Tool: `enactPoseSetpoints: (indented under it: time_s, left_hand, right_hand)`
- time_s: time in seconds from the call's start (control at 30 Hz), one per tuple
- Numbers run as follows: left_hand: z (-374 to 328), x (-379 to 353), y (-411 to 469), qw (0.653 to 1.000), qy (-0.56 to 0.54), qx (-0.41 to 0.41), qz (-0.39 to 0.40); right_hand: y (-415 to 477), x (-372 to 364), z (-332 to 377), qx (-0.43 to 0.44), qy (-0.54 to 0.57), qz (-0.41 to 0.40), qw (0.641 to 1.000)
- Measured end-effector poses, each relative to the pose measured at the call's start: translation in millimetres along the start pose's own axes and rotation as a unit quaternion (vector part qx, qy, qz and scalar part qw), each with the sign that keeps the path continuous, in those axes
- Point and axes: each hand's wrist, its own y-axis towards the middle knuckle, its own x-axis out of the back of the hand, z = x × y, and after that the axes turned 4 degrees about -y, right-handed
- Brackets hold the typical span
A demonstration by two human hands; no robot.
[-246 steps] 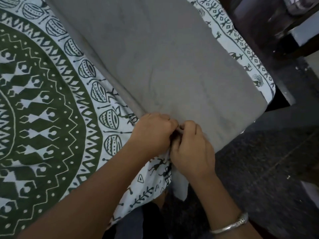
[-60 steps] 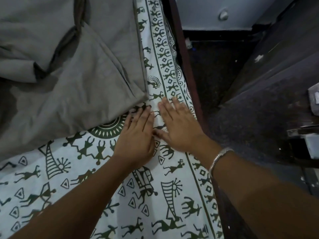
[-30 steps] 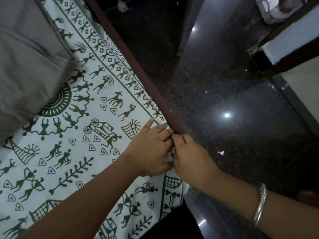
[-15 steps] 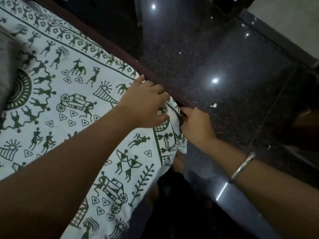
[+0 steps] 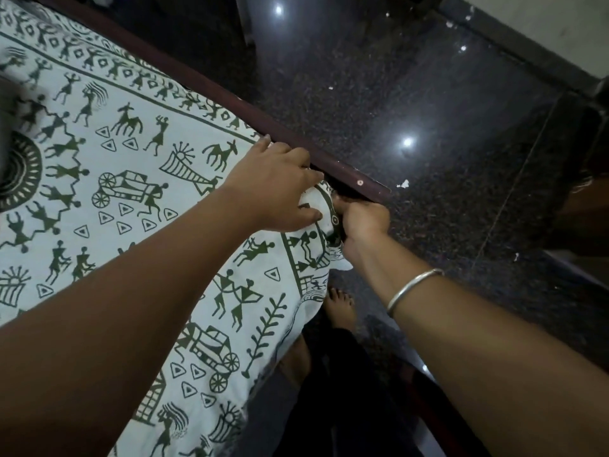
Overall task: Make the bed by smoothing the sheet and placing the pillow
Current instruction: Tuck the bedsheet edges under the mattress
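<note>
A white sheet (image 5: 108,153) printed with dark green figures, carts and animals covers the bed on the left. At the bed's corner my left hand (image 5: 276,186) lies on the sheet, its fingers curled over the sheet's edge by the dark wooden bed frame (image 5: 230,97). My right hand (image 5: 361,221), with a silver bangle on its wrist, is closed on the bunched corner of the sheet just below the frame's end. A grey edge at the far left is blurred. No pillow is in view.
Dark polished speckled floor (image 5: 428,127) fills the right side, with light reflections and small white scraps. My bare feet (image 5: 341,306) stand beside the bed corner. A pale wall with a dark skirting (image 5: 514,57) runs along the top right.
My hands went from lying flat on the sheet beside the grey cloth to the bed's corner. My right hand has taken hold of the sheet's corner below the frame.
</note>
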Motion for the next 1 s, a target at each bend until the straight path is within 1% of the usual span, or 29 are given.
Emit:
enactPoseSetpoints:
  time_s: [0.13, 0.17, 0.23, 0.27, 0.3, 0.37, 0.43, 0.47, 0.5, 0.53, 0.57, 0.6, 0.63, 0.67, 0.7, 0.77, 0.83, 0.9, 0.93, 0.97, 1.0]
  left_hand:
    - [-11.1, -2.3, 4.0, 1.000, 0.003, -0.009, 0.004]
    - [-13.5, -3.5, 5.4, 1.000, 0.008, -0.006, 0.008]
    - [-17.1, -6.0, 7.3, 1.000, 0.021, 0.001, 0.009]
    - [-18.1, -6.5, 8.2, 1.000, 0.026, 0.004, 0.006]
    - [-18.7, -6.0, 9.0, 0.999, 0.031, 0.008, 0.005]
    - [-18.4, -2.8, 12.9, 0.999, 0.040, 0.017, 0.015]
    - [-18.7, 1.0, 20.2, 0.998, 0.047, 0.024, 0.039]
    - [-19.3, 2.5, 24.2, 0.997, 0.046, 0.024, 0.050]
    - [-19.9, 3.7, 28.2, 0.997, 0.042, 0.025, 0.060]
    - [-20.5, 4.5, 31.7, 0.996, 0.037, 0.027, 0.073]
    - [-20.7, 4.6, 34.4, 0.995, 0.035, 0.030, 0.088]
    - [-20.6, 4.4, 36.3, 0.994, 0.036, 0.032, 0.103]
    - [-20.0, 3.6, 36.9, 0.992, 0.040, 0.034, 0.115]
    - [-18.9, 2.2, 36.6, 0.991, 0.042, 0.034, 0.122]
    - [-16.8, 0.4, 36.0, 0.991, 0.038, 0.034, 0.123]
    - [-12.8, -2.2, 32.7, 0.993, 0.011, 0.031, 0.118]
    - [-9.2, -1.7, 28.3, 0.994, -0.045, 0.025, 0.099]
    - [-4.7, 2.4, 22.2, 0.993, -0.114, 0.022, 0.033]
    - [-0.8, 4.5, 18.7, 0.993, -0.112, 0.024, -0.012]
    - [4.4, 5.9, 15.3, 0.995, -0.081, 0.039, -0.043]
    - [11.7, 7.1, 11.8, 0.995, -0.041, 0.069, -0.052]
  right_hand:
    - [12.2, -3.9, -11.7, -0.007, 0.004, -0.061, 0.998]
    - [14.8, -6.5, -13.1, -0.014, 0.019, -0.064, 0.998]
    - [19.1, -10.7, -12.6, -0.027, 0.051, -0.031, 0.998]
    - [19.9, -12.8, -12.5, -0.029, 0.047, -0.010, 0.998]
    - [20.5, -13.6, -13.0, -0.030, 0.039, -0.005, 0.999]
    - [21.5, -13.3, -16.4, -0.024, 0.026, -0.050, 0.998]
    - [19.3, -7.8, -20.0, -0.009, -0.004, -0.076, 0.997]
    - [16.9, -2.9, -22.3, 0.008, -0.038, -0.077, 0.996]
    - [14.9, 2.6, -24.7, 0.044, -0.093, -0.075, 0.992]
    - [10.7, 9.5, -26.5, 0.105, -0.165, -0.078, 0.978]
    - [6.7, 15.3, -29.0, 0.183, -0.223, -0.077, 0.954]
    - [0.9, 19.5, -31.3, 0.270, -0.246, -0.057, 0.929]
    - [-3.5, 21.9, -32.9, 0.340, -0.242, -0.019, 0.909]
    - [-6.5, 22.1, -33.8, 0.367, -0.232, 0.030, 0.900]
    - [-7.0, 21.1, -33.1, 0.361, -0.233, 0.080, 0.899]
    - [-4.7, 22.2, -25.8, 0.312, -0.290, 0.160, 0.891]
    - [0.9, 26.1, -15.5, 0.282, -0.344, 0.184, 0.877]
    - [-0.4, 24.8, -1.4, 0.269, -0.393, 0.188, 0.859]
    - [-4.0, 21.7, 5.6, 0.271, -0.443, 0.185, 0.834]
    - [-9.2, 18.1, 13.0, 0.282, -0.511, 0.175, 0.793]
    - [-15.7, 13.5, 20.6, 0.298, -0.580, 0.154, 0.742]
